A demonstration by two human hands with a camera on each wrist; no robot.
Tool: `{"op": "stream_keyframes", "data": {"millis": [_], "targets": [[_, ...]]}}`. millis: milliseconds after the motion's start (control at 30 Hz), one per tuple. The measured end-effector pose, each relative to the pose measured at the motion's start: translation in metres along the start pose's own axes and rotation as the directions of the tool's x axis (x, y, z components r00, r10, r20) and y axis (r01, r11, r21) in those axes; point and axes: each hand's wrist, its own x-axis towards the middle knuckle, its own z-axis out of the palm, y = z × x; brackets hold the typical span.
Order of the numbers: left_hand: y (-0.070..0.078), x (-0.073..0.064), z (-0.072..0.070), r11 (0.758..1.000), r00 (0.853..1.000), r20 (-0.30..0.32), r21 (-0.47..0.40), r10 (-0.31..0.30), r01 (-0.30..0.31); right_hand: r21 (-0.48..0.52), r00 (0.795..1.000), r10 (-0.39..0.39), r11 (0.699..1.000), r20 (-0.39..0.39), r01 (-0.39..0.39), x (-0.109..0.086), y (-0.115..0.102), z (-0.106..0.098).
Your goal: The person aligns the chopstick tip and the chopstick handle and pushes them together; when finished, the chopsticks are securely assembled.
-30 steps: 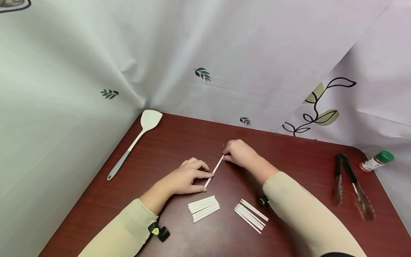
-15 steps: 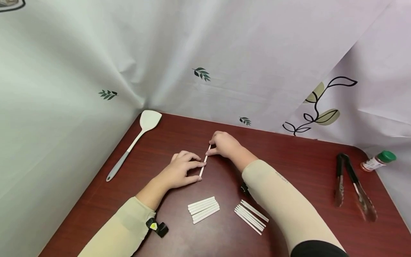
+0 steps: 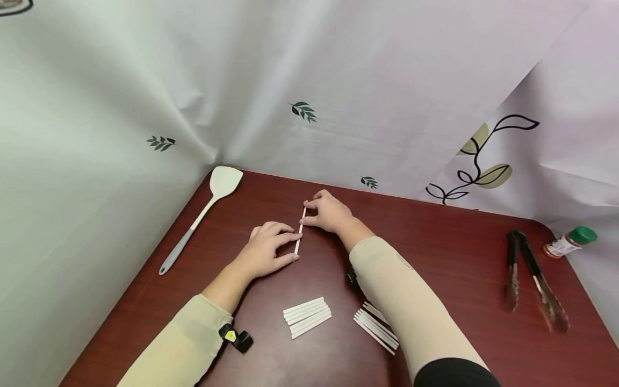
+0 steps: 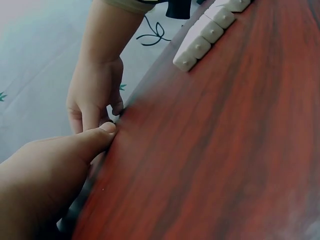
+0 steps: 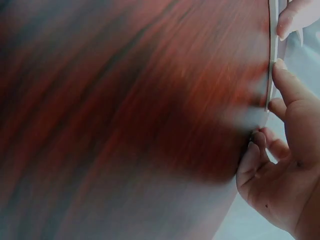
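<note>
One slim white stick (image 3: 297, 246) lies slantwise on the dark red table (image 3: 251, 333), between my two hands. My left hand (image 3: 265, 250) holds its near half, thumb low by the end and index finger further up. At the far half, my right hand (image 3: 330, 211) pinches the stick with thumb and index finger. In the right wrist view the stick (image 5: 273, 35) runs along the right side, fingertips close against it. The left wrist view hides it behind my left thumb (image 4: 102, 131).
Several white sticks (image 3: 306, 310) lie side by side near the front middle. Another bunch of sticks (image 3: 376, 329) is partly covered by my right sleeve (image 3: 401, 301). A spatula (image 3: 195, 221) lies at left; tongs (image 3: 530, 269) and a green-capped bottle (image 3: 563, 246) are at right.
Both hands have moved left and away from me, carrying the white stick along and turning it more upright in the view. My right sleeve has come over part of the right bunch.
</note>
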Motion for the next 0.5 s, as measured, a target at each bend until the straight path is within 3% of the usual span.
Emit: {"op": "stream_keyframes", "data": {"millis": [300,500], "targets": [[0.0006,0.0060,0.0019,1.000,1.000,-0.010,-0.004,-0.012,0.012,-0.017,0.994,0.108,0.994,-0.019,-0.108,0.0024,0.0010,0.0033],[-0.0009,0.0024,0.0012,1.000,0.999,-0.032,0.004,-0.030,0.030,-0.039,0.994,0.102,0.994,-0.023,-0.103,0.0039,-0.0053,0.0089]]}}
